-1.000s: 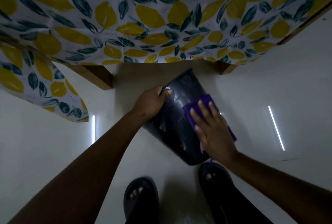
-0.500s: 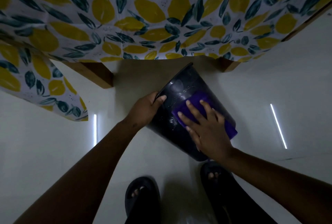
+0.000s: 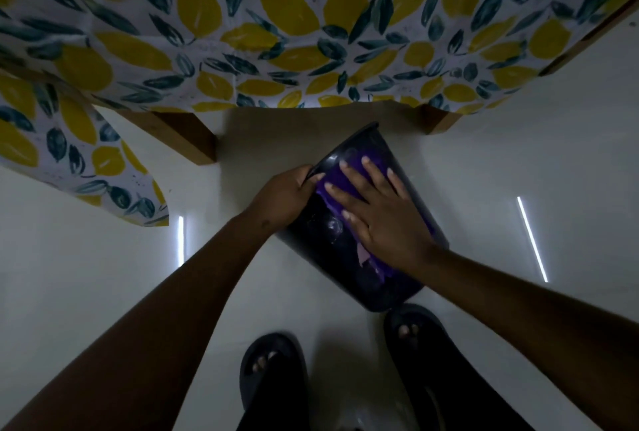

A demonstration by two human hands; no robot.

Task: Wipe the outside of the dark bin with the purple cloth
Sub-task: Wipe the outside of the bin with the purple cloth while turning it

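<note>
The dark bin (image 3: 349,250) is held tilted above the pale floor (image 3: 86,275), its long axis running diagonally: the open rim points up and away toward the table, the closed base points down toward the person's feet. The left hand (image 3: 285,199) grips the rim, fingers curled over its edge. The right hand (image 3: 380,216) lies flat on the bin's outer wall, fingers spread, pressing the purple cloth (image 3: 340,185) against it near the rim. Black sandals (image 3: 273,372) stand on the glossy floor just below the base. Behind, a lemon-and-leaf tablecloth (image 3: 276,33) hangs over a wooden worktop whose leg (image 3: 179,136) shows. The room is dim.
</note>
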